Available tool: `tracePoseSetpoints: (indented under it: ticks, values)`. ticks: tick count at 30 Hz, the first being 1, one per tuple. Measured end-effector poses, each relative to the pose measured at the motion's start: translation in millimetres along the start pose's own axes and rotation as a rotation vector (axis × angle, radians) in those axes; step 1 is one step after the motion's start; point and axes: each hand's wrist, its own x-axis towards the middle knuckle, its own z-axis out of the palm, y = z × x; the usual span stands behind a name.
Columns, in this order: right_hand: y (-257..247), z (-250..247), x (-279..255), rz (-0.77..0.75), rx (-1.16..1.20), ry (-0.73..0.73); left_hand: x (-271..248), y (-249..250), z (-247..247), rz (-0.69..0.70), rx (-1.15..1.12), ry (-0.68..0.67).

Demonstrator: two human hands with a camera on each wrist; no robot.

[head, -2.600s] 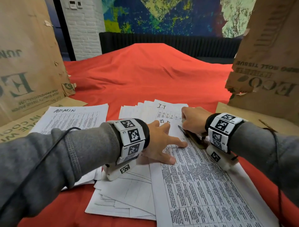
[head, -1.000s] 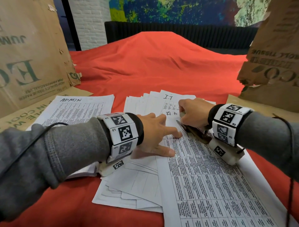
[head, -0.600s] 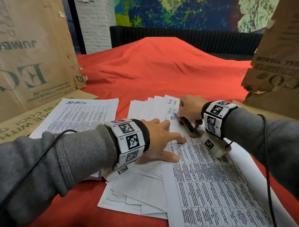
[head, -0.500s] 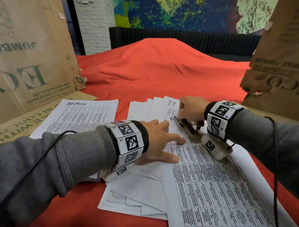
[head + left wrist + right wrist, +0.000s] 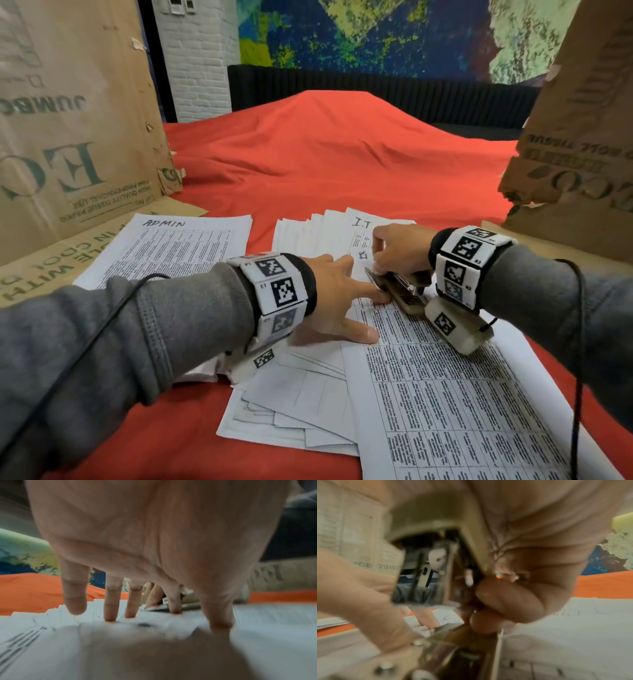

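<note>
A fanned stack of printed sheets (image 5: pixel 445 394) headed "I.T" lies on the red cloth (image 5: pixel 325 154). My left hand (image 5: pixel 342 301) presses on it with straight, spread fingers (image 5: pixel 110 605), just left of the stapler. My right hand (image 5: pixel 399 251) curls over a metal stapler (image 5: pixel 400 291) whose nose lies across the upper left part of the top sheet. The right wrist view shows the stapler (image 5: pixel 436 563) up close and blurred, with my thumb and fingers (image 5: pixel 510 597) round its body. Its nose (image 5: pixel 157 607) shows behind my left fingers.
A second stack headed "ADMIN" (image 5: pixel 171 246) lies to the left. Tall cardboard boxes stand at the left (image 5: pixel 68 137) and right (image 5: pixel 575 154), each with a flap on the cloth. The cloth rises into a hump at the back.
My right hand with the stapler has shifted a little back and forth near the top of the sheet. My left hand has stayed pressed on the papers.
</note>
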Motion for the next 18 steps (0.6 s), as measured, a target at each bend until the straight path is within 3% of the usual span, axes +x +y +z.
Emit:
tracePoseSetpoints:
  ticks: [3,7,11,18]
  values:
    - [3.0,7.8,3.2,-0.010,0.034,0.035,1.5,-6.7,-19.1,0.021,-0.068,0.003]
    - [2.1,12.7,8.4,-0.049,0.042,0.064,5.5,-14.2,-39.9,-0.058,-0.054,-0.018]
    - [5.2,14.2,10.4,-0.080,0.079,0.064,9.2,-6.1,-31.6,-0.051,0.096,-0.068]
    - [4.3,12.3,3.5,-0.114,0.046,0.077,0.0,-5.4,-16.0,-0.044,0.089,-0.044]
